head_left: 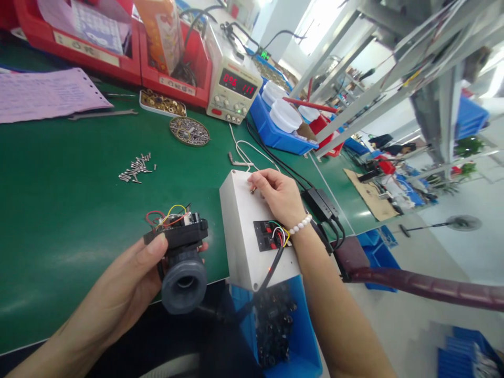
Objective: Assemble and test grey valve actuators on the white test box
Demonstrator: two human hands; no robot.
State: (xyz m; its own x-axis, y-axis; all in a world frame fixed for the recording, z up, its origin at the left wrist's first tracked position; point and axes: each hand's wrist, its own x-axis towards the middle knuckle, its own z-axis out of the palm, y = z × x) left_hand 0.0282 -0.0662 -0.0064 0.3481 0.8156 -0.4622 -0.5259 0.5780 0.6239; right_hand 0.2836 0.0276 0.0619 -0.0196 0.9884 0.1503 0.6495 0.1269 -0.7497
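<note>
- Left hand [136, 268], seven o'clock: closed round black eyepiece unit [177, 239], wires exposed.
- Right hand [281, 197], one o'clock: fingertips at small metal control [252, 191] on pale box [244, 215]; pinch unclear.
- Step, to my eye: operating control; calls for light fingertips, steady unit.
- Power supply [232, 97], twelve: lit.

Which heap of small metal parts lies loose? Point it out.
The screws nearest the left hand: they lie directly on the green tabletop; the others sit in a tray and a dish.

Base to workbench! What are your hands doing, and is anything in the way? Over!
Left hand gripping black gadget, wires poking up. Right hand at small switch on white box. Black cable lies across box. Over.
</note>
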